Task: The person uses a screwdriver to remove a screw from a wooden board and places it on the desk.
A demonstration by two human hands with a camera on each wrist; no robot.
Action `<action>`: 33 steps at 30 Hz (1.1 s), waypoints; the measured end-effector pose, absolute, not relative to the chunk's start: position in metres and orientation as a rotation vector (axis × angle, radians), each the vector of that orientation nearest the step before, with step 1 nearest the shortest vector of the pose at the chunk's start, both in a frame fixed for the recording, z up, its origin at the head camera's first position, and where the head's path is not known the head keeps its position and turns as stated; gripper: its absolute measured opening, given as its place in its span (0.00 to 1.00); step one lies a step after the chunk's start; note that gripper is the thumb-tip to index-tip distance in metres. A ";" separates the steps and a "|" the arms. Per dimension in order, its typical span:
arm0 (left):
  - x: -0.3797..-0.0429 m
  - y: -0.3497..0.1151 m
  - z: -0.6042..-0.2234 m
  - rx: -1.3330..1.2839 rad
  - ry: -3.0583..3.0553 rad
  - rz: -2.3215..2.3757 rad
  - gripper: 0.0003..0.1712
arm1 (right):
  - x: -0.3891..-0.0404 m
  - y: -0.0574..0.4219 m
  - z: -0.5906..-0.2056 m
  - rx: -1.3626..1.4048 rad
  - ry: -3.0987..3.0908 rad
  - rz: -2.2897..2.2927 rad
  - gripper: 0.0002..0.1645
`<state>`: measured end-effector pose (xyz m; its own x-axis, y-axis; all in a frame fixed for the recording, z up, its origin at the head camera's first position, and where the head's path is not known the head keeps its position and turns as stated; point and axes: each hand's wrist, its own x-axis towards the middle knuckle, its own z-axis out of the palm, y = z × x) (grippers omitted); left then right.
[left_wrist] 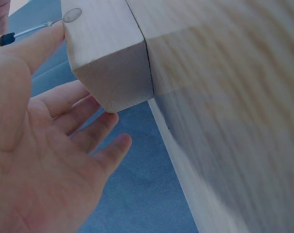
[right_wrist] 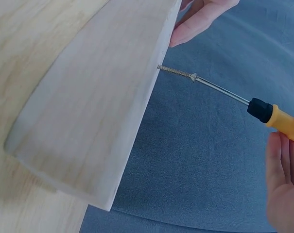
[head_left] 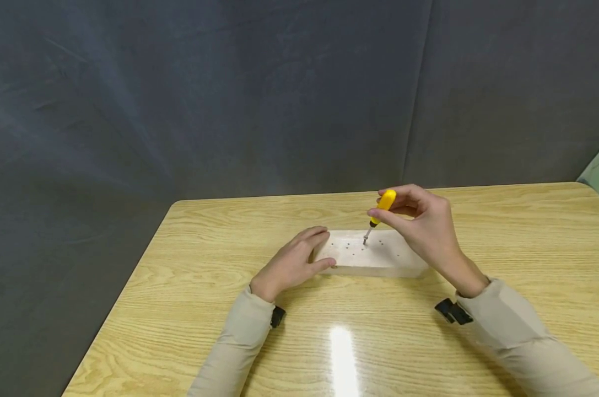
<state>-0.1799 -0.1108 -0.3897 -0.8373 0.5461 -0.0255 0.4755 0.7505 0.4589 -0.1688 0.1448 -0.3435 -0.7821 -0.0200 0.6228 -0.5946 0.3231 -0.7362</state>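
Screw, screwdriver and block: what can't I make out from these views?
- Drive recess of the screw: hidden by the tip of the screwdriver, right wrist view.
- Butt end of the handle: cut off by the right picture edge, right wrist view.
- Dark dots: too small to tell holes from screw heads, head view.
- Underside of the block: hidden against the table, all views.
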 end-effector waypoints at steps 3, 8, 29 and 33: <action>-0.180 -0.112 -0.391 0.819 2.796 0.666 0.41 | -0.169 0.145 -0.343 0.556 -2.092 1.508 0.18; -0.180 -0.112 -0.391 0.832 2.806 0.651 0.40 | -0.169 0.144 -0.343 0.567 -2.116 1.524 0.15; -0.179 -0.112 -0.390 0.844 2.812 0.640 0.40 | -0.169 0.146 -0.341 0.619 -2.167 1.449 0.23; -0.179 -0.111 -0.390 0.841 2.811 0.640 0.40 | -0.168 0.145 -0.340 0.633 -2.176 1.461 0.20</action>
